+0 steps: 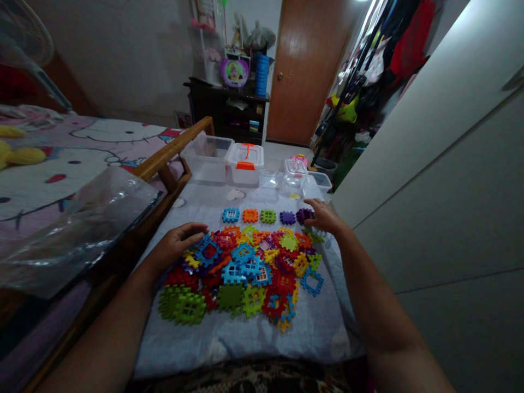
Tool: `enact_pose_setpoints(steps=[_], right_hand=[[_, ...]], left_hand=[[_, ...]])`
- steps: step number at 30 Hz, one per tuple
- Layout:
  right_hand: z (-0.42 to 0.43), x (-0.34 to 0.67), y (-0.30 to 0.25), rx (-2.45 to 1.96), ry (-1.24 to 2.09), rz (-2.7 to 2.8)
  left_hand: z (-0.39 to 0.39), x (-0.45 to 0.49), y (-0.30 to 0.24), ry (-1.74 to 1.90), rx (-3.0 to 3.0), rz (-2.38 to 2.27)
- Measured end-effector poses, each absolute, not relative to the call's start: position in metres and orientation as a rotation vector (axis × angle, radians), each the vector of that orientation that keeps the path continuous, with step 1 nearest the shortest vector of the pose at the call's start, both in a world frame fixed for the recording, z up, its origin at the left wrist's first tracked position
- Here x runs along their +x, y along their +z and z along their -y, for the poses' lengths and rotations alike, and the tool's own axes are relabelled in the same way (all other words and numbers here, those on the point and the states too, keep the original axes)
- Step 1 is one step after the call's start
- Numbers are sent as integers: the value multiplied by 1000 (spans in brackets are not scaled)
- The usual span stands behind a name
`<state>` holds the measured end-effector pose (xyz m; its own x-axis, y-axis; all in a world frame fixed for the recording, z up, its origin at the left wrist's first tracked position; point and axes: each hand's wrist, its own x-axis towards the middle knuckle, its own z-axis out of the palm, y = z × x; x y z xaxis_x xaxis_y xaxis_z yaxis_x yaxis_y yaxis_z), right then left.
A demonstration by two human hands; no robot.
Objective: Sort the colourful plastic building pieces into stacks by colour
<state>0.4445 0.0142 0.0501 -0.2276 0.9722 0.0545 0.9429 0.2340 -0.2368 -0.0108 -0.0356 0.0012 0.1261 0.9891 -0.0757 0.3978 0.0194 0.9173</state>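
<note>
A row of square plastic building blocks lies across the cloth: a blue block (231,215), an orange block (250,216), a green block (268,216), a purple block (287,218) and a dark purple block (303,216). My right hand (323,216) has its thumb and fingers around the dark purple block at the row's right end. Nearer to me spreads a pile of mixed interlocking blocks (245,267) in red, blue, green, yellow and orange. My left hand (182,240) is at the pile's upper left edge, fingers stretched out, beside a blue frame block (208,250).
Behind the row stand a clear plastic bin (208,158), a lidded box with orange latches (245,164) and smaller clear containers (295,170). A wooden bed rail (172,150) borders the left, a white cabinet (442,191) the right. A plastic bag (77,234) lies at left.
</note>
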Motion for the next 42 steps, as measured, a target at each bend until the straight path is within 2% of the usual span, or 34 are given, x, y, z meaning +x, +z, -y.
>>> enact_pose_setpoints(steps=[6,17,25,29,32,38,42], right_hand=[[39,424,54,-1602,547,2155],[58,382,38,-1689,433,2336],[58,386,21,-1532,659,1997],[60,382,19,-1487,498,1805],[64,378,23,-1440,359,1888],[73,377,31,-1419,554,1996],[72,383,29,-1431,425,1821]], left_hand=[[36,-10,1,839,1512,-1415],[39,-5,7,889,1490,-1429],[40,-5,6,899,1502,-1434],[40,-5,4,883,1460,-1434],[40,-5,2,865,1432,-1429],[42,-5,3,895,1431,-1389],[42,-5,3,927,1474,-1380]])
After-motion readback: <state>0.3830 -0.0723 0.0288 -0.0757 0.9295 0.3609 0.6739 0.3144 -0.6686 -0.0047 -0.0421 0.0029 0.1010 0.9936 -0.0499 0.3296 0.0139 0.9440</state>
